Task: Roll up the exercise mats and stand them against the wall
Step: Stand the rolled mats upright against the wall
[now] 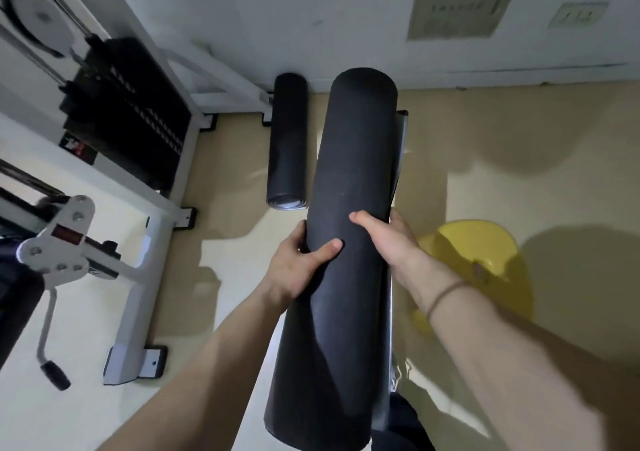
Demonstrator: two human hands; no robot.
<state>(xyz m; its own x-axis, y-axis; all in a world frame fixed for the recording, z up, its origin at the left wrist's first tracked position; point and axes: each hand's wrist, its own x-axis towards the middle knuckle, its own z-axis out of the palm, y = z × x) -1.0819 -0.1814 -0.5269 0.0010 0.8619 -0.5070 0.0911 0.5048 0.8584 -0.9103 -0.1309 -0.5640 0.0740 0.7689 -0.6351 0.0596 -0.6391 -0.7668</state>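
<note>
Wall (311, 17) — one rolled mat (287, 142) already stood there; second mat (346, 225) rolled, clasped by left hand (298, 263) and right hand (388, 242) — unplaced.

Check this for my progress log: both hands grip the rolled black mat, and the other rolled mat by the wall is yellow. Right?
Not quite. In the head view both the left hand and right hand do grip the rolled mat, but the other rolled mat by the wall is black, not yellow.
</note>
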